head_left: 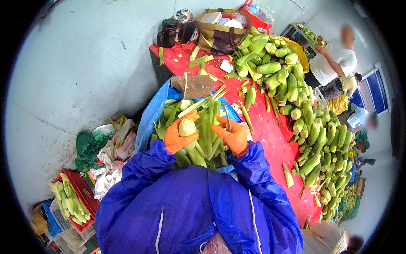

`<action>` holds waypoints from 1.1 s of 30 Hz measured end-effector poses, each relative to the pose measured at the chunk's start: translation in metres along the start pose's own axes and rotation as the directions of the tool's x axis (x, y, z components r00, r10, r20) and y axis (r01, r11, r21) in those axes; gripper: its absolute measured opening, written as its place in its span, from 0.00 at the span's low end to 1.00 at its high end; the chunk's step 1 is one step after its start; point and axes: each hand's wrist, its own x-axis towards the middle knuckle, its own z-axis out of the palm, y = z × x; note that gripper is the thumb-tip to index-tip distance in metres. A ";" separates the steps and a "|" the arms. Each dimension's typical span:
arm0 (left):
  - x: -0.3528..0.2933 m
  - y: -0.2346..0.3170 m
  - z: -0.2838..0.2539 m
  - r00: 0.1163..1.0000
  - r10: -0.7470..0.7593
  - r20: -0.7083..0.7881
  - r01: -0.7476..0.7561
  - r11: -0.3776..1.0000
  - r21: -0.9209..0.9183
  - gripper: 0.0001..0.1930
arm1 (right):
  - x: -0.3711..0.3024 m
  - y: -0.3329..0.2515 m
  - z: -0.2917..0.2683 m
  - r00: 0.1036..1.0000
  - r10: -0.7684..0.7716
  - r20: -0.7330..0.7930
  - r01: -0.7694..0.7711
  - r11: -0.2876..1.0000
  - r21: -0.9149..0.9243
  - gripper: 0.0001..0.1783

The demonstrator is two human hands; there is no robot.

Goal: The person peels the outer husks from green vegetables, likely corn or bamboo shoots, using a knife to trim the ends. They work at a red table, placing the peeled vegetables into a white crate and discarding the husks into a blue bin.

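My left hand (181,137), in an orange glove, is closed around an ear of corn (187,126), its pale cut end facing up. My right hand (233,137), gloved alike, is closed on a thin dark knife (228,116) whose blade points away from me. Its fingertips are beside long green husks (207,122) between the hands. Both hands are above a blue plastic-lined container (148,122) heaped with husks. A brown wooden block (198,86) lies at its far rim.
A large pile of corn (313,122) covers the right side of the red table (270,137). A bag (220,36) and a dark mug (168,33) stand at the far end. At lower left, a red crate (80,199) holds peeled ears. Another person (334,61) stands at far right.
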 end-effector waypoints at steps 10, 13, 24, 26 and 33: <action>0.009 -0.004 0.022 0.992 -0.120 0.036 0.107 0.959 0.262 0.32 | -0.026 0.021 0.007 0.959 -0.241 0.151 0.284 0.844 -0.454 0.30; 0.005 0.010 0.029 0.940 -0.338 0.053 0.249 0.783 0.570 0.30 | -0.030 0.032 0.007 0.925 -0.294 0.242 0.367 0.522 -0.770 0.36; -0.016 -0.011 0.031 0.943 -0.327 0.066 0.211 0.736 0.643 0.27 | -0.023 0.055 0.014 0.968 -0.078 0.237 0.246 0.474 -0.845 0.34; -0.021 0.000 0.036 0.956 -0.289 0.044 0.182 0.707 0.683 0.28 | -0.019 0.060 0.013 0.971 0.033 0.237 0.180 0.551 -0.815 0.36; -0.014 -0.012 0.004 0.811 -0.484 0.329 0.318 0.837 0.446 0.29 | -0.025 0.052 0.012 0.953 -0.067 0.295 0.264 0.659 -0.705 0.40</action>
